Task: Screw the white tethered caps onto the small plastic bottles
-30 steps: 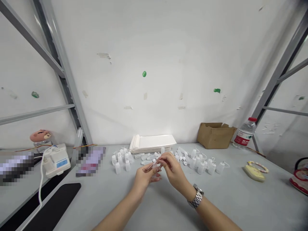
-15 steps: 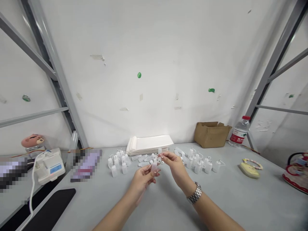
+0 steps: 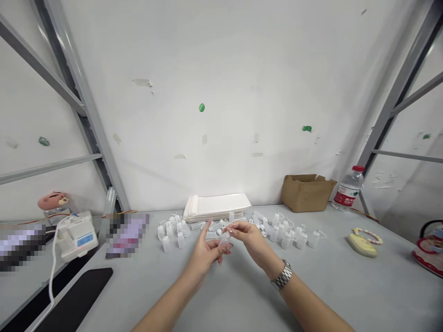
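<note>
A small translucent squeeze bottle (image 3: 224, 239) is held over the table at the middle of the head view. My left hand (image 3: 209, 251) grips its body between thumb and fingers, with the index finger raised. At the bottle's top, my right hand (image 3: 247, 236) pinches the white cap area; the fingertips hide what exactly they hold. Behind the hands lie loose clear bottles (image 3: 214, 227) and small white caps. Capped bottles (image 3: 169, 228) stand in a group on the left. On the right, another group of capped bottles (image 3: 285, 233) stands, some with tethered tip covers.
A stack of white paper sheets or bags (image 3: 218, 205) lies against the wall. A cardboard box (image 3: 308, 192) and a water bottle (image 3: 349, 189) stand back right. A yellow pouch (image 3: 362, 244) lies right. A black pad (image 3: 79, 299) and a white power strip (image 3: 76, 237) are left.
My left index finger has lifted away from the bottle and now points up. My right fingertips have come down closer onto the bottle's top. The view has shifted slightly.
</note>
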Motion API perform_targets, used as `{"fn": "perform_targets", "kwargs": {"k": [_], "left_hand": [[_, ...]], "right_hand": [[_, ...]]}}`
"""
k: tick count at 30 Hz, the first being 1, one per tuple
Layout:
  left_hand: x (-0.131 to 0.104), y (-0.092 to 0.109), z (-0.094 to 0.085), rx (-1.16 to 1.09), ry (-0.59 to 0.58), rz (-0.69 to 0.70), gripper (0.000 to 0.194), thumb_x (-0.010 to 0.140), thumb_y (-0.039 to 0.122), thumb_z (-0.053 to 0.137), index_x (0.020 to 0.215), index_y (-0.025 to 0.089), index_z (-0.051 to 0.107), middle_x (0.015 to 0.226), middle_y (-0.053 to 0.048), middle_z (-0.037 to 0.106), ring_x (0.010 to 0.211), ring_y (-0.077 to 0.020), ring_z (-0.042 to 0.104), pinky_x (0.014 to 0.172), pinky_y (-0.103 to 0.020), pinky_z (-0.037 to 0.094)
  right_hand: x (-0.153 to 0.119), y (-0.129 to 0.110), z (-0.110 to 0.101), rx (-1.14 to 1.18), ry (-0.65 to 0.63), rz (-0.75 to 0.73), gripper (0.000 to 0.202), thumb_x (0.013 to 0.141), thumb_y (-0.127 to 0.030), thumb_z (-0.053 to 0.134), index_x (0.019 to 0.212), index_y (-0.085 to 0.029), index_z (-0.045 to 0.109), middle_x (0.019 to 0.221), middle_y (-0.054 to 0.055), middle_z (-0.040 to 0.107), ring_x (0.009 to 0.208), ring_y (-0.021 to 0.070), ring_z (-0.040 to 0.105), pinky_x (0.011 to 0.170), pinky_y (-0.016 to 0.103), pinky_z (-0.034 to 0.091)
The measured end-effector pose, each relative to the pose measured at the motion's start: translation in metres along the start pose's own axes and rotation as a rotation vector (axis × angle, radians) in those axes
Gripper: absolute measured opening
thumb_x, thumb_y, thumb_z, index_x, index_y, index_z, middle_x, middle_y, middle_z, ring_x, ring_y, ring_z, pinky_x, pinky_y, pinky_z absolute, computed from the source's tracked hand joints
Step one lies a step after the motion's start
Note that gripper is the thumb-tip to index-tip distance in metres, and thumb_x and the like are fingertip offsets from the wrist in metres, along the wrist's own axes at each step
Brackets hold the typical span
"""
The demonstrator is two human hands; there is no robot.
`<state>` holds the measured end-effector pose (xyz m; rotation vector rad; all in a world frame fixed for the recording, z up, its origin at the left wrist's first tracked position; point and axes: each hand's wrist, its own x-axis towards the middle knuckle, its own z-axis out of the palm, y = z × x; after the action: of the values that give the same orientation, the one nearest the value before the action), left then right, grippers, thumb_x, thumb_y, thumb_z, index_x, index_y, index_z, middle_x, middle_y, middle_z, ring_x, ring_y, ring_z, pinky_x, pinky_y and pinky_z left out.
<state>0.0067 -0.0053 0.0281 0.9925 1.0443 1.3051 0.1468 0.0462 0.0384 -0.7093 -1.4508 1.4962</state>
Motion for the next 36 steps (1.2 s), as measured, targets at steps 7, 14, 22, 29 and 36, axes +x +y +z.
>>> {"fn": "perform_targets", "kwargs": {"k": [7, 14, 22, 29, 36], "left_hand": [[0.005, -0.001, -0.002, 0.087, -0.022, 0.017, 0.071, 0.057, 0.032, 0.073, 0.119, 0.011, 0.048, 0.068, -0.007, 0.068, 0.065, -0.0184, 0.060, 0.045, -0.021, 0.036], [0.006, -0.014, -0.005, 0.302, 0.139, 0.146, 0.021, 0.062, 0.024, 0.065, 0.081, 0.016, 0.069, 0.076, -0.006, 0.067, 0.059, -0.0163, 0.057, 0.047, -0.024, 0.040], [0.007, -0.022, -0.010, 0.489, 0.233, 0.351, 0.019, 0.067, 0.021, 0.061, 0.084, 0.023, 0.070, 0.090, -0.005, 0.067, 0.067, -0.0172, 0.058, 0.059, -0.027, 0.046], [0.009, -0.022, -0.007, 0.319, 0.045, 0.225, 0.028, 0.072, 0.032, 0.054, 0.091, 0.015, 0.066, 0.074, -0.004, 0.064, 0.048, -0.0106, 0.051, 0.048, -0.026, 0.045], [0.010, -0.019, -0.005, 0.076, 0.017, 0.213, 0.048, 0.069, 0.043, 0.060, 0.107, 0.015, 0.052, 0.081, -0.007, 0.060, 0.070, -0.0191, 0.061, 0.050, -0.028, 0.050]], "right_hand": [[0.001, -0.001, -0.007, -0.045, -0.067, -0.004, 0.018, 0.067, -0.037, 0.068, 0.072, -0.020, 0.067, 0.083, 0.003, 0.068, 0.077, 0.0185, 0.060, 0.074, 0.034, 0.046], [0.001, 0.005, -0.001, -0.293, 0.030, -0.098, 0.021, 0.070, -0.040, 0.064, 0.070, -0.019, 0.063, 0.079, 0.004, 0.063, 0.078, 0.0186, 0.057, 0.073, 0.034, 0.045], [0.002, 0.017, 0.002, -0.460, 0.045, -0.091, 0.024, 0.079, -0.040, 0.053, 0.069, -0.018, 0.056, 0.054, -0.003, 0.050, 0.051, 0.0121, 0.047, 0.052, 0.026, 0.040], [0.006, 0.002, -0.012, -0.341, -0.102, -0.069, 0.022, 0.074, -0.038, 0.060, 0.080, -0.017, 0.061, 0.065, 0.000, 0.058, 0.062, 0.0134, 0.054, 0.061, 0.028, 0.044], [0.001, -0.002, -0.003, -0.184, 0.127, -0.324, 0.024, 0.086, -0.043, 0.042, 0.082, -0.020, 0.048, 0.074, 0.002, 0.058, 0.070, 0.0152, 0.058, 0.069, 0.032, 0.047]]}}
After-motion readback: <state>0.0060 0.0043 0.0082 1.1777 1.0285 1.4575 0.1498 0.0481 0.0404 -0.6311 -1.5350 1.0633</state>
